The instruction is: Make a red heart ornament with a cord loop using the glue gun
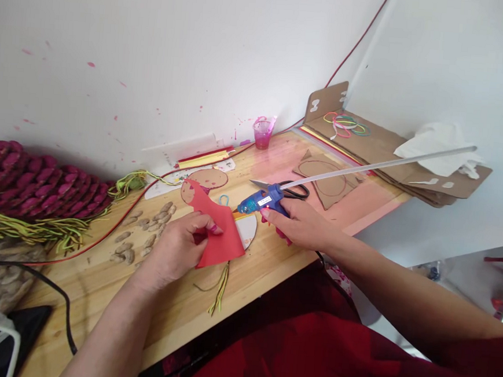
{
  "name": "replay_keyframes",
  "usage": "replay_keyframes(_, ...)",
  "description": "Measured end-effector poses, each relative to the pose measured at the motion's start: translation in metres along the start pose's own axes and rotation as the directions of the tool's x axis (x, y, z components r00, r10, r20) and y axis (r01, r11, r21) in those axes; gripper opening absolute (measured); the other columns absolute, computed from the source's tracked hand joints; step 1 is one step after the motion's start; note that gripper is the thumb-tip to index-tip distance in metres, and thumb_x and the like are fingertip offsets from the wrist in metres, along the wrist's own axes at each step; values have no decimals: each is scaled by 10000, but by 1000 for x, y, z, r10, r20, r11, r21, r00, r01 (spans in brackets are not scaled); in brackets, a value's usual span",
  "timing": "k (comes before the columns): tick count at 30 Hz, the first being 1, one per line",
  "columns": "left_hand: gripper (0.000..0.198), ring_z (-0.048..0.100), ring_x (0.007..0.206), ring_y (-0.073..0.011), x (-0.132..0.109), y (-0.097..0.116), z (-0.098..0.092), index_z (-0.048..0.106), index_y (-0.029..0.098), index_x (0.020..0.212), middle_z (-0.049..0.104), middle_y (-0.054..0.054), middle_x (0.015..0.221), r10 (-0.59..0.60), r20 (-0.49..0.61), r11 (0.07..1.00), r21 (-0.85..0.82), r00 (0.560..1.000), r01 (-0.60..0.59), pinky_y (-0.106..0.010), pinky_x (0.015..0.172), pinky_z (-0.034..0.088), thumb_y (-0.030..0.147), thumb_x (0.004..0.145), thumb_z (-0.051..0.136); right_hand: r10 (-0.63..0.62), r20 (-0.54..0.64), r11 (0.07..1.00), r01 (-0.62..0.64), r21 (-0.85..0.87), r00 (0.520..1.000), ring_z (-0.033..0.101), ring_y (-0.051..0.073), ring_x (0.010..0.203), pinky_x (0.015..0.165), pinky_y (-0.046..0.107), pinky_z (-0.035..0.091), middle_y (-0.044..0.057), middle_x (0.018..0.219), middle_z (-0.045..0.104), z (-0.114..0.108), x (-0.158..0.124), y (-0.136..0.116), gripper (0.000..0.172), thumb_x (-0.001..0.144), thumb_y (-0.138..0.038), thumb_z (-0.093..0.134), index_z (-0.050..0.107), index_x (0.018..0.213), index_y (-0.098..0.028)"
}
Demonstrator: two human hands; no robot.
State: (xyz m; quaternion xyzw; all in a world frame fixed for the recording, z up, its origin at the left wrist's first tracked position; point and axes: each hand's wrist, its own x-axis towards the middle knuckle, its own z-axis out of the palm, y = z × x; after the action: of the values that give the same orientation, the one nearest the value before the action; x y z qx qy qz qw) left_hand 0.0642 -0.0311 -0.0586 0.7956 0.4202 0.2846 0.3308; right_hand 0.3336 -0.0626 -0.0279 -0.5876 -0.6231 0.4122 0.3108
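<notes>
My right hand (303,220) is wrapped round a blue glue gun (259,202), from whose back a long translucent glue stick (379,165) sticks out. The gun's nozzle points left, at the edge of a piece of red paper (225,239). Pinched in my left hand (181,244), the red paper stands bent over a white rounded piece (247,232) on the table. Whether the nozzle touches the paper or the white piece, I cannot tell. Yellow and dark threads (220,290) hang out below the paper. Behind the gun lie black-handled scissors (295,191).
Peanuts in shells (157,222) lie left of my left hand, by a red cord (118,224). Magenta scaled pieces (38,189) fill the far left. A cup of pink liquid (262,136) stands by the wall; cardboard (377,143) is at the right.
</notes>
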Motion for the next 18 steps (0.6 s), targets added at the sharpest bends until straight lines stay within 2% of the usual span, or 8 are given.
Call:
replay_keyframes(4,117,677,771,-162,0,-3,-1,680,214,827,714,-28,885,24,-5,999,20,1000,-24,-295,713,545,152,745,623,-111,-73,994,110,-25,991,605,177,655,604,277,434,3,582,585,-1,1,0,306,859,-478,614,616,705,-213)
replay_keyframes(10,64,678,767,-166,1,2,-2,674,207,826,714,-37,882,4,16,1000,26,1000,-5,-300,715,547,195,775,636,-146,-107,988,140,-61,984,638,227,794,678,304,453,42,666,631,-2,2,-1,276,842,-452,637,627,698,-217)
replay_keyframes(15,54,661,736,-154,1,7,-2,668,205,820,704,-27,853,13,26,999,38,1000,-14,-287,694,534,205,772,642,-144,-117,989,140,-43,983,648,256,851,710,322,457,57,689,643,0,4,-2,257,829,-428,667,620,684,-221)
replay_keyframes(18,53,654,734,-152,1,8,-2,667,203,813,701,-28,849,11,27,999,45,1000,-12,-281,690,528,204,769,638,-141,-107,987,132,-93,984,645,256,851,719,326,452,59,693,643,0,4,-2,256,843,-423,653,618,690,-220)
